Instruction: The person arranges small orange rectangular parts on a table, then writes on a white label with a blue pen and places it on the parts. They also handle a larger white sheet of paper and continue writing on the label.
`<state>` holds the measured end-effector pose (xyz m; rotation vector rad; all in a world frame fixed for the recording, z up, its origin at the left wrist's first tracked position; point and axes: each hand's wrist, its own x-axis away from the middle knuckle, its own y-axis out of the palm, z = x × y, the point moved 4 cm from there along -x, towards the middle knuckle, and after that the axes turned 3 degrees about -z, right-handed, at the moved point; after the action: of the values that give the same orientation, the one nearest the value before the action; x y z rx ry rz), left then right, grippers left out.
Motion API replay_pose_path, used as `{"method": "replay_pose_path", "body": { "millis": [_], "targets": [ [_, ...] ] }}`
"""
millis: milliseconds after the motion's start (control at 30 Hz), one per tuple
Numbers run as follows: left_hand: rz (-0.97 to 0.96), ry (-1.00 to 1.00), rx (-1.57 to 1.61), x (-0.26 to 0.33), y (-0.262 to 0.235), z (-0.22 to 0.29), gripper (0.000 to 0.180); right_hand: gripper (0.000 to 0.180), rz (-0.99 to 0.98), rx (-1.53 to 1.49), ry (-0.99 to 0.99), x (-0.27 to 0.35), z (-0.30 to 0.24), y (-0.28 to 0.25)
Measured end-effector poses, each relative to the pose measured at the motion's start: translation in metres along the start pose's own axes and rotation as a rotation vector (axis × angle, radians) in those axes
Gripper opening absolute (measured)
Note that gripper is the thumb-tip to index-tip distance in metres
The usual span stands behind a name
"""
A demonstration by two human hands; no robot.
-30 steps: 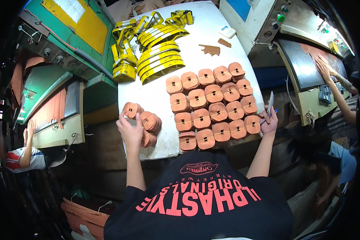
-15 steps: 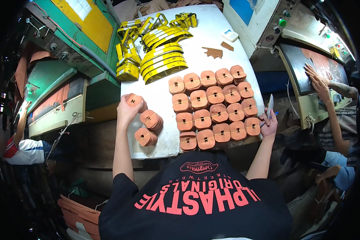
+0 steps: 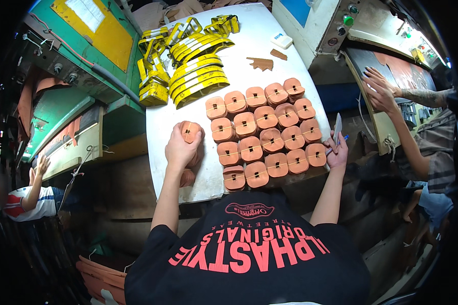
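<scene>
My left hand [image 3: 179, 150] is closed round a bundle [image 3: 191, 131] of rounded-square, orange-brown leather-like pieces, bound with a thin yellow band. Under and beside that wrist, two more such bundles show only in part, the nearer one [image 3: 188, 177] peeking out by my forearm. To the right, several banded bundles [image 3: 265, 117] stand in close rows on the white table [image 3: 163, 117]. Past the table's right edge, my right hand [image 3: 338, 151] grips a thin, pale, flat item [image 3: 338, 125], perhaps a pad or a phone, along with a blue pen [image 3: 346, 137].
Yellow metal cutting dies [image 3: 198, 76] crowd the table's far left. Brown scraps [image 3: 260, 64] and a small white box [image 3: 282, 40] lie at the far right. Machines flank the table: green [image 3: 86, 30] at left, pale [image 3: 325, 30] at right. Co-workers' hands [image 3: 379, 89] work at the right machine.
My left hand has carried its bundle to the right, nearer the rows, and now covers much of the two loose bundles. My right hand keeps its hold. The whole view has shifted slightly.
</scene>
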<state>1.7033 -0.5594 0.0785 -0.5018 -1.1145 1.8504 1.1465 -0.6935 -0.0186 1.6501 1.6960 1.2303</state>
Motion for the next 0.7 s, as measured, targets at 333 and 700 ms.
{"method": "replay_pose_path", "body": {
  "millis": [333, 700],
  "targets": [
    [-0.168, 0.020, 0.137, -0.006, -0.007, -0.011, 0.076, 0.035, 0.042, -0.012, 0.012, 0.000, 0.004, 0.004],
    [-0.217, 0.542, 0.030, 0.064, -0.002, 0.064, 0.077, 0.037, 0.059, 0.035, -0.003, 0.003, 0.003, 0.017]
  ]
}}
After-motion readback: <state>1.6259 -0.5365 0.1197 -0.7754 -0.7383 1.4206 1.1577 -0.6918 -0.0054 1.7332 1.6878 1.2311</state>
